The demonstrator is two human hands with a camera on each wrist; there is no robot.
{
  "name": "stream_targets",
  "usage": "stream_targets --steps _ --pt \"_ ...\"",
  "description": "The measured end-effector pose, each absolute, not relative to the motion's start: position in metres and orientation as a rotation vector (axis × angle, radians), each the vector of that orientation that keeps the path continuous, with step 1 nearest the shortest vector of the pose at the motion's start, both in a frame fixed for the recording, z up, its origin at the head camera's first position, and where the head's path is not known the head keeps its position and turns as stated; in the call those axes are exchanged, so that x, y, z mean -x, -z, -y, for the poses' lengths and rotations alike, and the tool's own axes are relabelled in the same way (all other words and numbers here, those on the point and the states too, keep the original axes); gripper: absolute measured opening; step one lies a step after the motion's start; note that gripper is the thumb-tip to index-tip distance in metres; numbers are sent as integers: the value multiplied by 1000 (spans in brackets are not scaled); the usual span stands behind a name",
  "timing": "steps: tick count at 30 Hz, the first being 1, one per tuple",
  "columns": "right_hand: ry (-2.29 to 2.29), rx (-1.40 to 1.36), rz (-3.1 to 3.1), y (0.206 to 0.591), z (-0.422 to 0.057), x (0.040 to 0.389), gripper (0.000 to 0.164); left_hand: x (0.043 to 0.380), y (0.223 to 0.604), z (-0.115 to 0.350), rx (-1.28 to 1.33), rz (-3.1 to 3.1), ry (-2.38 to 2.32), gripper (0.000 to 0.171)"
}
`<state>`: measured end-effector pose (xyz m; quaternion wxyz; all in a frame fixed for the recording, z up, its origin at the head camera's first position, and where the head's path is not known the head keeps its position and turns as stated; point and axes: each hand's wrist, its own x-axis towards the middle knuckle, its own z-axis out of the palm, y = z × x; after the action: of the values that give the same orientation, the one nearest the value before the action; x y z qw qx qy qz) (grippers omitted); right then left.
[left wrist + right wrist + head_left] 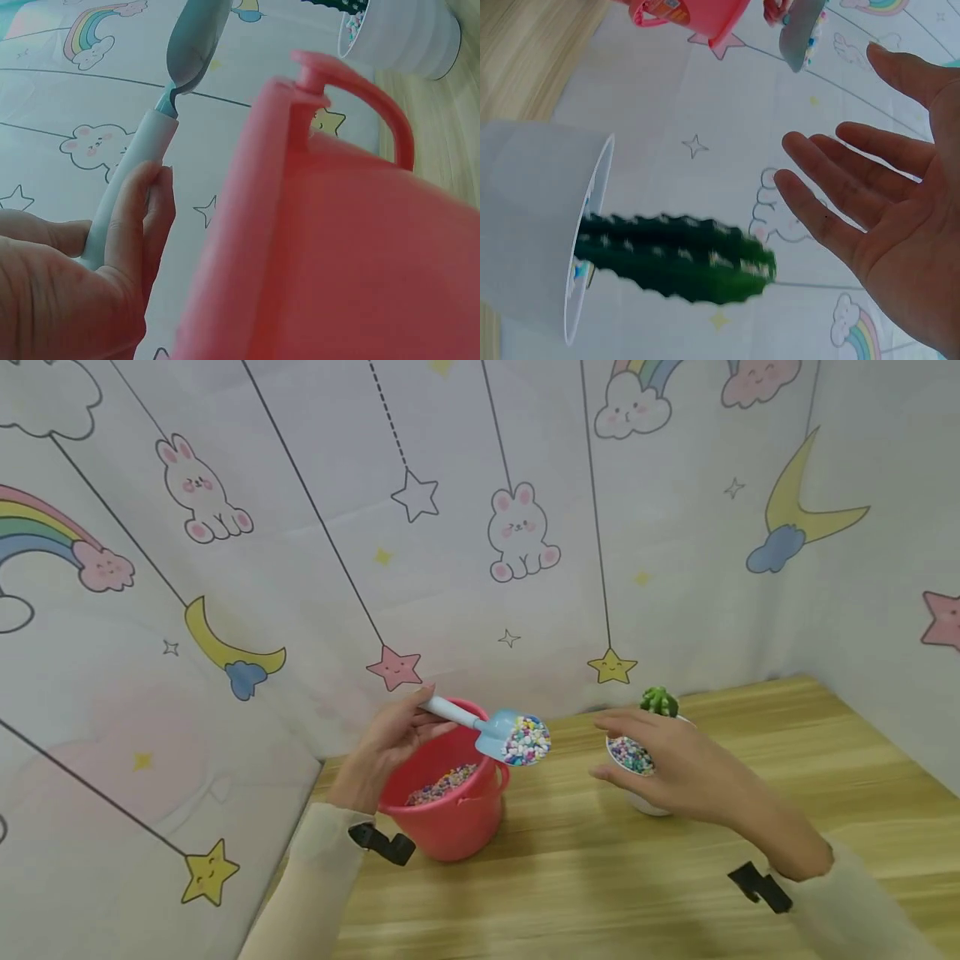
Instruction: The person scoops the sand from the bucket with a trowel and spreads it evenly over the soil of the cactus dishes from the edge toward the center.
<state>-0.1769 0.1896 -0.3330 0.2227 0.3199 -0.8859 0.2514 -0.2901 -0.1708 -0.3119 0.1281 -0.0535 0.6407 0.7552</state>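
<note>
My left hand (393, 735) grips the white handle of a small blue shovel (491, 735). Its scoop, heaped with colourful pebbles (527, 742), hangs in the air just right of a red bucket (457, 827). More pebbles (442, 785) lie inside that bucket. Over on the right, my right hand (667, 764) is held near a white pot (540, 217), fingers extended and holding nothing. A green cactus (682, 259) stands in this pot among pebbles (630, 755). In the head view the right hand hides part of the pot; the right wrist view shows a space between hand and cactus.
Both containers stand on a wooden table (570, 877). Behind them rises a pale backdrop (315, 585) printed with rabbits, stars and moons. The bucket's handle (375, 101) sticks out on the side facing the pot.
</note>
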Motion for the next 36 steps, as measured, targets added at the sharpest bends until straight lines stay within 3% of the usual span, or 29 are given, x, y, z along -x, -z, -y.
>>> stream_targets --steps 9,24,36 --pt "-735 -921 2223 331 -236 170 49 291 306 141 203 -1784 -2217 30" --pt "-665 -628 2334 354 -292 179 46 305 313 102 251 -1847 -2159 41" --pt "-733 -546 2701 383 -298 209 76 313 324 76 229 -1828 -2144 42"
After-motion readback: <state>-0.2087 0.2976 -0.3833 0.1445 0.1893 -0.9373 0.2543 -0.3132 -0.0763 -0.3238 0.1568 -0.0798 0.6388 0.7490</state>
